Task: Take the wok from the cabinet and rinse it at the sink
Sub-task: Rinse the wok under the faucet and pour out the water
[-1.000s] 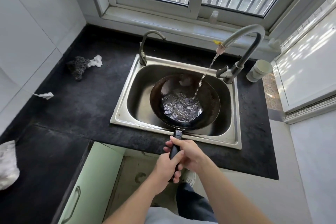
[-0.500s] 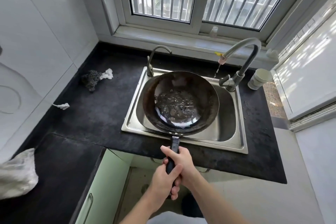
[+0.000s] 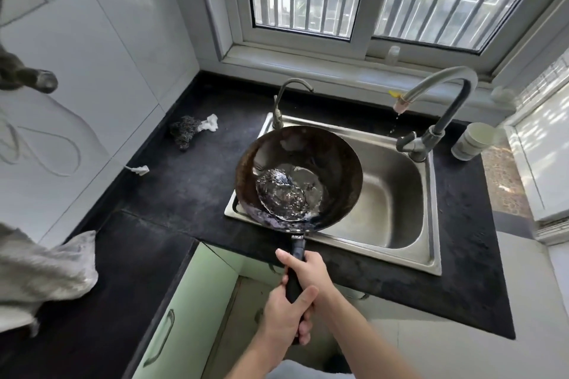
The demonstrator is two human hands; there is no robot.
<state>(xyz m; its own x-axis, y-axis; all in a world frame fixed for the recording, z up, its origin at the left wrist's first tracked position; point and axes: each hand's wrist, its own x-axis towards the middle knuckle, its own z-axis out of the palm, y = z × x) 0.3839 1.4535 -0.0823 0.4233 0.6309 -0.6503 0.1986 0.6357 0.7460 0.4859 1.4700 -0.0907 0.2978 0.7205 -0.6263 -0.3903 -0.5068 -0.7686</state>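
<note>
The wok (image 3: 298,178) hangs over the left part of the sink (image 3: 400,194), its rim crossing the sink's left edge, water pooled inside. Fingers curl tight round its black handle, right hand (image 3: 311,271) nearer the bowl, left hand (image 3: 286,314) at the grip's end; a tall tap (image 3: 443,92) arches to the right, a small tap (image 3: 288,95) just behind; a scouring pad (image 3: 184,132), a cup (image 3: 471,140) and a grey cloth (image 3: 46,271) sit on the dark counter (image 3: 191,188).

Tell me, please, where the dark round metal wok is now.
Head view: the dark round metal wok hangs over the left half of the stainless steel sink, its handle gripped by the left hand and right hand.
</note>
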